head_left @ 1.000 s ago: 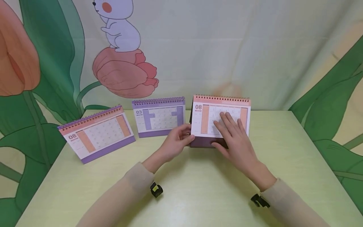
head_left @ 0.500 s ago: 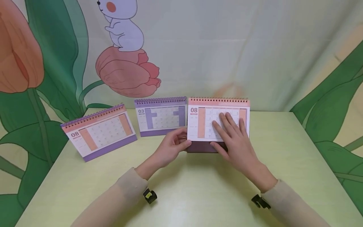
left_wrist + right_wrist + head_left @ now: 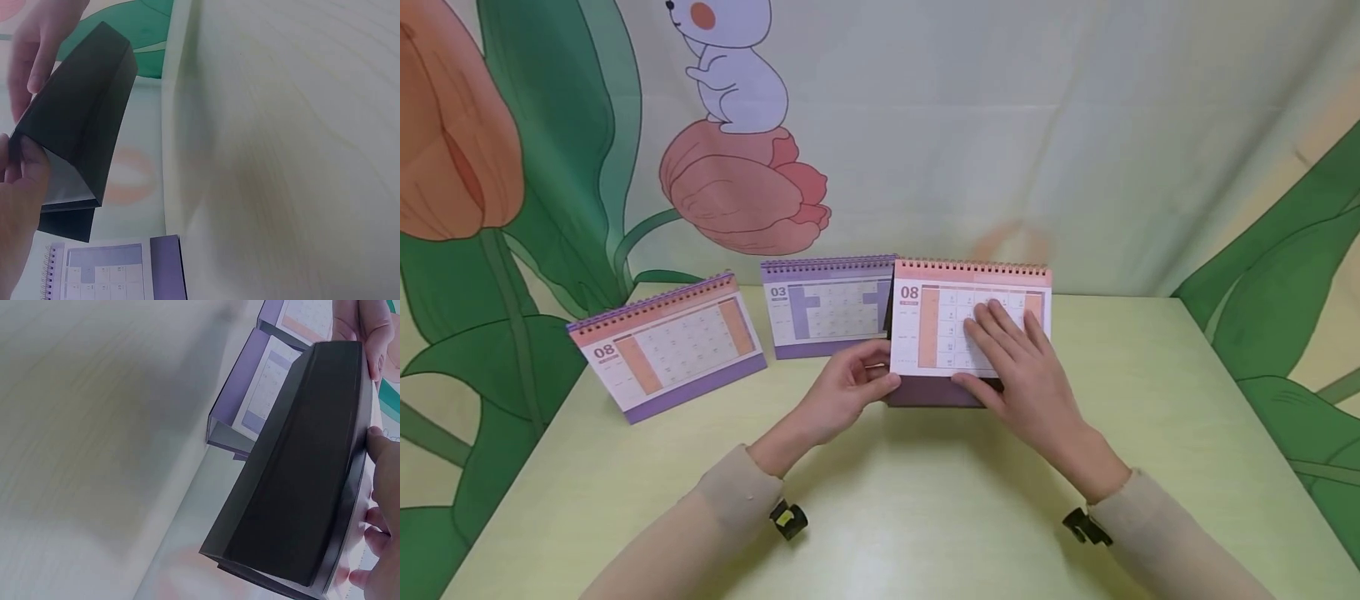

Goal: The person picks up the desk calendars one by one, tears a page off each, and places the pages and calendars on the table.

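A desk calendar (image 3: 936, 329) with a pink header, "08" page and dark base is raised off the table. In the left wrist view, its black underside (image 3: 81, 100) shows well apart from the tabletop. My left hand (image 3: 842, 396) grips its lower left corner, thumb in front and fingers curled behind the edge. Straight fingers of my right hand (image 3: 1026, 375) lie spread over the page, with the thumb at the lower edge. That same black base (image 3: 294, 462) fills much of the right wrist view, my right hand (image 3: 387, 512) along its edge.
A purple calendar (image 3: 827, 310) showing "03" stands just behind and left, partly covered by the held one. Farther left, another calendar (image 3: 670, 346) showing "08" stands angled. All are over a pale table (image 3: 880, 517) before a printed curtain (image 3: 925, 150).
The held calendar has moved left and a little nearer to me, now overlapping the purple one. My left hand travelled with it, while my right palm stays on the page. The view shifted slightly.
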### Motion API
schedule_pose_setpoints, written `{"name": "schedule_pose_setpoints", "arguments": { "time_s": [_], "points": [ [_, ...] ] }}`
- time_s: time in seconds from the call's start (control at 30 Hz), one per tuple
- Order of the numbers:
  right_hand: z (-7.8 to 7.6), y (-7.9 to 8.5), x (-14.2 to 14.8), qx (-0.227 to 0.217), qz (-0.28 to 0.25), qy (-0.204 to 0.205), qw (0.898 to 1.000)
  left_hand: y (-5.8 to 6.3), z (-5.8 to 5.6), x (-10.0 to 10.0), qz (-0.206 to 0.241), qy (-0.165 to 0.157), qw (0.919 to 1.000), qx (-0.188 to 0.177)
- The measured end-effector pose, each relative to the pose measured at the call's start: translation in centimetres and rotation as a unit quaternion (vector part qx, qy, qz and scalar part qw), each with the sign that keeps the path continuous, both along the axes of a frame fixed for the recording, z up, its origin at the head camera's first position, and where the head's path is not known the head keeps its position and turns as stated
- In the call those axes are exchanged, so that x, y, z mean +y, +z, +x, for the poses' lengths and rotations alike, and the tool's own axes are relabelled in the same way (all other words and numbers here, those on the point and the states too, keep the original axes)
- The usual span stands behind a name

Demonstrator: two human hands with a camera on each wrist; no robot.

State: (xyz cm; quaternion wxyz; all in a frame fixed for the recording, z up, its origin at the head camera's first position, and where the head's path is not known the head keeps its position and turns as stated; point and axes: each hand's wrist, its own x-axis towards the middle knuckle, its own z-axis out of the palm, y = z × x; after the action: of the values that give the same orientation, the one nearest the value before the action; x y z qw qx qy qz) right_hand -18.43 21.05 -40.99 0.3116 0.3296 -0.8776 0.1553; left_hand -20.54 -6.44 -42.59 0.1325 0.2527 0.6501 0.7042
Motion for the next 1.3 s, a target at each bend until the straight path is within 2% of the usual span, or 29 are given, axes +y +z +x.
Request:
{"name": "schedule_pose_setpoints", "arguments": {
  "time_s": [0.2,0.37,0.5,0.63,0.8,0.9,1.0,1.3],
  "points": [
    [-0.1,0.1,0.0,0.037,0.023,-0.006,0.999,0.0,0.0,0.0,0.005,-0.008,1.0000,0.000],
    [-0.2,-0.1,0.1,0.045,0.027,-0.012,0.999,0.0,0.1,0.0,0.002,-0.011,0.9999,-0.006],
    [-0.2,-0.3,0.1,0.037,0.004,-0.009,0.999,0.2,0.2,0.0,-0.002,-0.013,0.9999,-0.007],
    [-0.2,-0.5,-0.2,0.009,-0.021,-0.012,1.000,0.3,0.4,0.0,0.003,-0.014,0.9999,-0.007],
    [-0.2,-0.6,-0.8,-0.028,-0.022,-0.068,0.997,0.3,0.7,0.4,0.008,-0.027,0.9996,0.004],
    [-0.2,-0.6,-1.1,-0.038,-0.020,-0.101,0.994,0.3,0.8,0.6,0.011,-0.029,0.9995,0.010],
    [-0.2,-0.7,-1.1,-0.041,-0.019,-0.118,0.992,0.3,1.0,0.8,0.012,-0.032,0.9994,0.012],
    [-0.4,-0.7,-1.2,-0.024,-0.040,-0.107,0.993,0.2,1.0,1.0,0.007,-0.024,0.9990,0.036]
  ]
}}
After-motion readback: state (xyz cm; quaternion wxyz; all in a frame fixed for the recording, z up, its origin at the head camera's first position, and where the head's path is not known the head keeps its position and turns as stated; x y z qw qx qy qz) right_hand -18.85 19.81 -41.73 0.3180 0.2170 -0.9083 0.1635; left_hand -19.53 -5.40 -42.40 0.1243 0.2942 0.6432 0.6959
